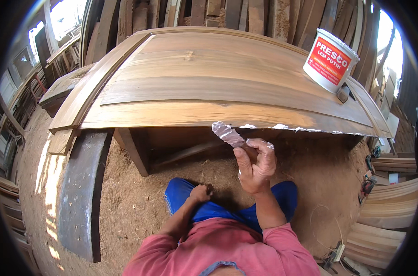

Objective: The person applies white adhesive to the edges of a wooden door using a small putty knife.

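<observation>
My right hand [258, 166] pinches a flat wooden spreader [227, 134] thickly coated with white glue. Its coated end is just at the near edge of a wooden panel [190, 87], and some glue is smeared on my fingers. A broken line of white glue [282, 127] lies along that edge, from about the spreader to the panel's right end. My left hand [200, 192] rests on my left thigh, its fingers curled, with nothing visible in them. On the panel's far right stands a white tub [331, 61] with a red label.
A small dark-ended tool [343, 94] lies beside the tub. To the left, a dark plank [82, 193] slopes toward the floor. Stacked boards [388, 207] and hand tools [367, 184] are at right, and upright timber [209, 14] leans behind the panel. Wood dust covers the floor.
</observation>
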`<control>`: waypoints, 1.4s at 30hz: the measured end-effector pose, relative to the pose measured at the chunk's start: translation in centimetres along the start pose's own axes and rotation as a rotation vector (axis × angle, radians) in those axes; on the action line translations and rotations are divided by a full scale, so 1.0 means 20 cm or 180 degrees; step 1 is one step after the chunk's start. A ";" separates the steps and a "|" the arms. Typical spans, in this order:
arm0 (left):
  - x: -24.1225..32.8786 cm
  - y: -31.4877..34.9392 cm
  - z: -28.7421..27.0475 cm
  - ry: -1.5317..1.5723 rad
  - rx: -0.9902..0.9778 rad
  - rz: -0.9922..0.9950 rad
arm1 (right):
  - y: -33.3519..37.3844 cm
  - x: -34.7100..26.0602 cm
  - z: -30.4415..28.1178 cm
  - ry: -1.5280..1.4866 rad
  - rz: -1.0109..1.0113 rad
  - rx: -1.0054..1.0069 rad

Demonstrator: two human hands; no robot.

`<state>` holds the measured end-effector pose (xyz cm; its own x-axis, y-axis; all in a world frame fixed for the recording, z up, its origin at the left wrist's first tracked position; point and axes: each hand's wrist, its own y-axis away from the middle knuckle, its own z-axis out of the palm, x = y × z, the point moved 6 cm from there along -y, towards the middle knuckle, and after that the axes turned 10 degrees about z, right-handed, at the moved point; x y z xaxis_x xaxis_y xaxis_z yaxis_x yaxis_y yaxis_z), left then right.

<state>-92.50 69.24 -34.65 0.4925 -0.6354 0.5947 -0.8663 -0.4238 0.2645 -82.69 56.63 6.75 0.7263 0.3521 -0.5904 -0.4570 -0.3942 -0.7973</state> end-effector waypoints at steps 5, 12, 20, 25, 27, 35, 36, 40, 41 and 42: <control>-0.03 0.02 0.00 0.0037 0.0041 -0.0011 | 0.11 0.06 0.02 -0.0147 0.0087 -0.0260; -0.02 0.00 0.01 0.0136 0.0087 0.0072 | 0.05 -0.05 0.02 -0.0148 0.0135 0.0049; -0.08 -0.03 0.07 0.0077 0.0049 0.0138 | 0.16 0.03 -0.27 -0.0727 0.0482 0.0776; -0.07 -0.05 0.08 -0.0074 -0.0004 0.0077 | 0.08 -0.02 -0.27 -0.0109 0.0479 -0.0434; -0.11 -0.04 0.08 0.0001 0.0058 0.0141 | 0.02 -0.10 -0.38 -0.0634 0.0672 -0.0017; -0.06 -0.04 0.06 0.0033 -0.0038 0.0080 | -0.41 -0.33 -0.68 0.1501 0.0580 -0.0515; -0.02 -0.04 0.04 0.0029 -0.0051 0.0050 | -0.42 -0.32 -0.67 0.1607 0.0614 -0.0716; -0.08 -0.04 0.07 -0.0012 -0.0012 0.0054 | -0.38 -0.34 -0.60 0.1233 0.0495 -0.1092; -0.09 -0.05 0.07 0.0012 -0.0009 0.0062 | -0.36 -0.34 -0.60 0.0968 0.0808 -0.1290; -0.11 -0.06 0.08 0.0034 -0.0007 0.0065 | -0.34 -0.32 -0.59 0.0614 0.0786 -0.1304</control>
<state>-92.46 70.01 -37.46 0.4739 -0.6370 0.6080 -0.8763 -0.4095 0.2538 -78.16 47.00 17.40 0.7213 0.0589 -0.6902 -0.4161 -0.7597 -0.4997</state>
